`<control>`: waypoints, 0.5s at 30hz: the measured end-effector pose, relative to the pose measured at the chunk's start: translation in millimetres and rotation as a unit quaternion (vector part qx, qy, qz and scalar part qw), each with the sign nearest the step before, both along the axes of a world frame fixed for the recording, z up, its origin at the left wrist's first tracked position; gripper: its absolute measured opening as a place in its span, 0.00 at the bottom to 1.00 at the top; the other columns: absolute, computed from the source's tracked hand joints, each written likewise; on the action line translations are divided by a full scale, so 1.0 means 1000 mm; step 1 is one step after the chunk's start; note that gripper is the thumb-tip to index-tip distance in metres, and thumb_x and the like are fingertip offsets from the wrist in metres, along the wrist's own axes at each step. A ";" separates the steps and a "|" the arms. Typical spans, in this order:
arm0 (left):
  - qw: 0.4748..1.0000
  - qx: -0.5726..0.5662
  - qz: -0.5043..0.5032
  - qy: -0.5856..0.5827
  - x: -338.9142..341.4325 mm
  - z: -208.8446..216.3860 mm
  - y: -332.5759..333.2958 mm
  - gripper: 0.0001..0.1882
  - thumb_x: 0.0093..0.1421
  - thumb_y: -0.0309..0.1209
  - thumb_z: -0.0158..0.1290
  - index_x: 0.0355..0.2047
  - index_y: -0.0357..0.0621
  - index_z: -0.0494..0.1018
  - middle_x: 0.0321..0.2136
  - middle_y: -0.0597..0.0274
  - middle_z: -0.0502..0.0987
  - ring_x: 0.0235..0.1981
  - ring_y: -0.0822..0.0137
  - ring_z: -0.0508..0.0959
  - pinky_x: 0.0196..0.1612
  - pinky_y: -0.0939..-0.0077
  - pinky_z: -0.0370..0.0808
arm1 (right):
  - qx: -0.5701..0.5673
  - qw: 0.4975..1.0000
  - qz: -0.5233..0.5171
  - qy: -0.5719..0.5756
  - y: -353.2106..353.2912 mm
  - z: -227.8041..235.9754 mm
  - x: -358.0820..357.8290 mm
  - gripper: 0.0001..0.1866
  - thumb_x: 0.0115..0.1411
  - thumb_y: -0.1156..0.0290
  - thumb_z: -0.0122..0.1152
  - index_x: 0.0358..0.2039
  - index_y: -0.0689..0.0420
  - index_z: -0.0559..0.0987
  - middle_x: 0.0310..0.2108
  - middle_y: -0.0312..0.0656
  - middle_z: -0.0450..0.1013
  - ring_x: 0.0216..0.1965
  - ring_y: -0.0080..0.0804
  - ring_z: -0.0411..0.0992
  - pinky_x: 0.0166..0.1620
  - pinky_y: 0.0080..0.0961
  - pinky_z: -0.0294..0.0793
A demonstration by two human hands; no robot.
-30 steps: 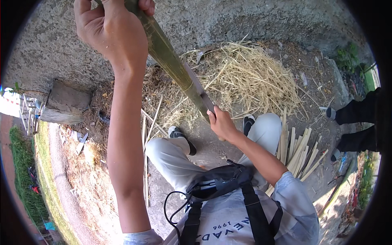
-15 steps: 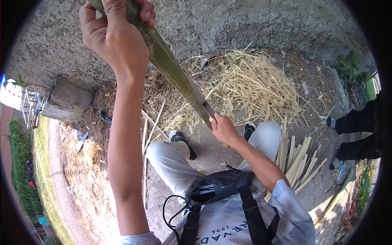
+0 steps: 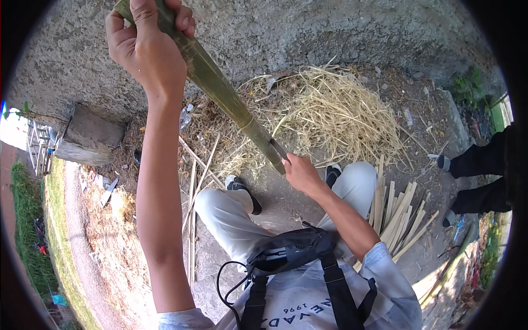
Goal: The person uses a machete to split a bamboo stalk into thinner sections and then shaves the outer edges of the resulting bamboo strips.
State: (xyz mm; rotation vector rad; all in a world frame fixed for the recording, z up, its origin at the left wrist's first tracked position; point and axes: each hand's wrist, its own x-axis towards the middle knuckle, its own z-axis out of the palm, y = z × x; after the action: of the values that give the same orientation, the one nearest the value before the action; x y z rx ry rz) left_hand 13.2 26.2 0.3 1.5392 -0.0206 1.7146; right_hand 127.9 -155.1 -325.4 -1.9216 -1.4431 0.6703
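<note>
A long green bamboo pole [image 3: 220, 91] slants from the upper left down toward the middle. Near its upper end my left hand [image 3: 148, 41] is closed around it, thumb on top and fingertips curling over the far side. At the lower end, my right hand [image 3: 301, 171] is closed on a knife, its handle hidden in the fist. The knife's dark blade [image 3: 279, 147] lies against the pole just below a ringed joint.
A heap of pale shavings [image 3: 349, 115] lies before a rough wall [image 3: 341, 33]. Split bamboo strips [image 3: 399, 212] rest by my right knee; longer strips [image 3: 191, 220] lie at left. A concrete block [image 3: 93, 135] stands far left. Another person's dark-clothed legs [image 3: 478, 173] are at right.
My left hand and the upper part of the bamboo pole have shifted slightly left. The knife's blade now shows less along the pole, while my right hand stays nearly in place.
</note>
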 end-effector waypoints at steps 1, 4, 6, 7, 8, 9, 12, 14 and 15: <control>1.000 0.001 -0.003 -0.001 0.000 0.002 0.001 0.13 0.70 0.34 0.52 0.38 0.38 0.63 0.29 0.45 0.76 0.21 0.62 0.72 0.24 0.69 0.71 | -0.009 1.000 0.006 0.020 0.000 0.004 0.004 0.13 0.70 0.64 0.50 0.42 0.62 0.72 0.17 0.57 0.73 0.22 0.67 0.73 0.27 0.54 0.72; 0.999 0.014 -0.028 0.005 0.005 0.002 -0.006 0.13 0.70 0.34 0.51 0.37 0.38 0.62 0.29 0.45 0.75 0.22 0.61 0.72 0.24 0.69 0.71 | 0.113 0.991 -0.003 0.069 0.000 0.011 -0.001 0.14 0.69 0.63 0.52 0.39 0.63 0.73 0.25 0.59 0.77 0.30 0.62 0.76 0.32 0.50 0.75; 1.000 0.023 -0.007 -0.002 0.013 -0.002 -0.014 0.13 0.71 0.36 0.50 0.37 0.41 0.63 0.28 0.50 0.74 0.20 0.65 0.71 0.22 0.73 0.70 | 0.154 0.986 -0.036 0.057 0.001 0.007 -0.011 0.13 0.70 0.64 0.50 0.38 0.63 0.73 0.20 0.57 0.75 0.24 0.64 0.74 0.28 0.51 0.74; 0.999 0.032 0.018 -0.007 0.022 -0.007 -0.019 0.13 0.72 0.38 0.49 0.36 0.43 0.64 0.26 0.55 0.73 0.18 0.70 0.70 0.20 0.77 0.69 | 0.200 0.977 -0.036 0.063 0.003 0.003 -0.016 0.12 0.70 0.65 0.50 0.38 0.62 0.73 0.17 0.55 0.74 0.21 0.65 0.73 0.26 0.52 0.73; 0.999 0.034 0.019 -0.007 0.022 -0.005 -0.020 0.13 0.72 0.39 0.49 0.36 0.43 0.64 0.26 0.55 0.73 0.18 0.70 0.69 0.20 0.77 0.68 | 0.127 0.990 -0.050 0.019 0.002 -0.002 -0.018 0.12 0.70 0.65 0.50 0.38 0.63 0.74 0.19 0.56 0.75 0.22 0.65 0.74 0.28 0.52 0.74; 0.999 0.035 0.019 -0.006 0.024 -0.005 -0.020 0.13 0.72 0.39 0.49 0.36 0.43 0.64 0.26 0.55 0.73 0.18 0.70 0.69 0.20 0.77 0.68 | 0.055 0.997 -0.048 -0.016 0.001 -0.008 -0.016 0.12 0.69 0.66 0.50 0.38 0.63 0.74 0.20 0.57 0.75 0.23 0.65 0.75 0.29 0.52 0.75; 1.000 0.020 -0.024 0.002 0.015 0.002 -0.016 0.13 0.71 0.35 0.51 0.37 0.39 0.62 0.29 0.44 0.75 0.22 0.62 0.71 0.25 0.69 0.70 | -0.031 0.997 -0.005 -0.072 0.001 -0.021 0.002 0.11 0.68 0.68 0.50 0.39 0.64 0.75 0.25 0.60 0.77 0.29 0.64 0.77 0.34 0.53 0.77; 0.999 -0.005 -0.032 0.000 0.011 0.003 -0.013 0.13 0.71 0.35 0.50 0.36 0.39 0.62 0.29 0.44 0.75 0.22 0.63 0.70 0.25 0.69 0.70 | -0.071 0.995 0.014 -0.072 -0.002 -0.022 0.013 0.11 0.67 0.70 0.50 0.40 0.65 0.77 0.31 0.63 0.77 0.36 0.63 0.78 0.39 0.54 0.78; 0.999 0.007 -0.052 0.001 0.010 0.003 -0.012 0.13 0.71 0.35 0.50 0.36 0.39 0.62 0.29 0.44 0.75 0.22 0.63 0.70 0.25 0.69 0.70 | -0.096 0.994 0.028 -0.053 -0.003 -0.021 0.016 0.11 0.68 0.70 0.50 0.40 0.65 0.77 0.31 0.63 0.77 0.35 0.63 0.78 0.38 0.54 0.77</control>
State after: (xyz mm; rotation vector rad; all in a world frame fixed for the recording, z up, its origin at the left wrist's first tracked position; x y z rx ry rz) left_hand 23.3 14.3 3.8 1.5227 -0.1099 1.6342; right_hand 143.8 -158.5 -346.8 -2.0989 -1.5513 0.7672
